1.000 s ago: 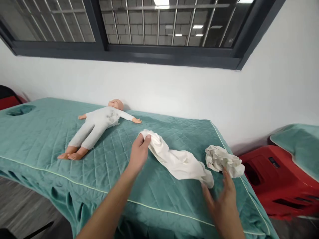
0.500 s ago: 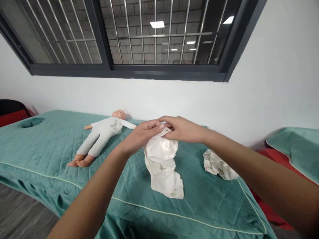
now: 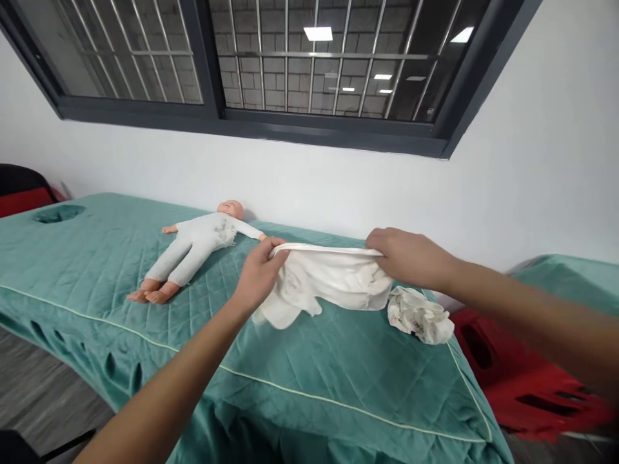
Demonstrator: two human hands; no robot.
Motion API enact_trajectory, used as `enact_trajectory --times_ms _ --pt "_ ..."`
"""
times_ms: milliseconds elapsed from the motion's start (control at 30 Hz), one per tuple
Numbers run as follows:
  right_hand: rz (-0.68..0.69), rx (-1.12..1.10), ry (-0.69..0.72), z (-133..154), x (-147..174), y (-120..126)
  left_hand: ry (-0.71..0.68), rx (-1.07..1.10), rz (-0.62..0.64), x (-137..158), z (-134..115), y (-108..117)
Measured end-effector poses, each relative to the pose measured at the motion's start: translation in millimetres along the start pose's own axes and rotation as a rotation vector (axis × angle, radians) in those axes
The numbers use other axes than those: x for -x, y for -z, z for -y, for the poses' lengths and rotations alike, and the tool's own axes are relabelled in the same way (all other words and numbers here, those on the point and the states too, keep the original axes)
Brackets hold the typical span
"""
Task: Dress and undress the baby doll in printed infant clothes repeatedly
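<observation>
A white cloth garment hangs stretched between my two hands above a teal quilted bed. My left hand grips its left edge and my right hand grips its right edge, pulling the top edge taut. The garment's lower part droops onto the bed. A baby doll in a pale suit lies on its back at the far side of the bed, to the left of my left hand. A crumpled white cloth rests on the bed just below my right hand.
A white wall and a barred dark-framed window stand behind the bed. A red plastic object sits on the floor to the right, with another teal-covered bed beyond it. The bed has a face hole at far left.
My hands, pinched together at the top of the hanging garment half a second ago, have moved apart and spread it sideways. A second ago it lay on the bed with only my left hand on it.
</observation>
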State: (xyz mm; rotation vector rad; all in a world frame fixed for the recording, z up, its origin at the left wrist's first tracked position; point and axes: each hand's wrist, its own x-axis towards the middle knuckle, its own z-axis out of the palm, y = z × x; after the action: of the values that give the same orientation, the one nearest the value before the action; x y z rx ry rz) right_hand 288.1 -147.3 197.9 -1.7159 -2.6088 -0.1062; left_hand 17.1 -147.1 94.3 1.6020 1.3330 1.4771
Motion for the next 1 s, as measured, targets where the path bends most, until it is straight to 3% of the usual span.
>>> enact_trajectory --times_ms 100,200,333,433,500,600,700,900,1000 --pt "0.074 -0.292 0.001 15 4 -10 -0.176 -0.095 0.092 -5 -36 -8" --pt "0.014 -0.446 0.087 32 -4 -14 -0.367 -0.263 0.190 -7 -60 -15" --pt "-0.170 -0.157 0.091 31 -15 -10 -0.531 -0.547 0.156 -10 -59 -5" --pt "-0.216 0.134 0.096 15 -14 -8 -0.617 -0.767 0.083 -9 -47 13" --pt "-0.226 0.181 0.078 5 -11 -10 -0.631 -0.880 0.001 -6 -38 22" --pt "-0.272 0.027 0.037 -7 -3 -16 -0.579 -0.950 -0.122 -5 -21 31" --pt "-0.321 -0.217 -0.040 -13 9 -22 -0.440 -0.854 -0.182 -7 2 38" --pt "-0.360 -0.617 -0.373 -31 28 -36 -0.135 -0.470 -0.248 -6 29 59" --pt "-0.257 -0.712 -0.448 -43 24 -54 -0.023 -0.461 -0.182 -11 31 69"
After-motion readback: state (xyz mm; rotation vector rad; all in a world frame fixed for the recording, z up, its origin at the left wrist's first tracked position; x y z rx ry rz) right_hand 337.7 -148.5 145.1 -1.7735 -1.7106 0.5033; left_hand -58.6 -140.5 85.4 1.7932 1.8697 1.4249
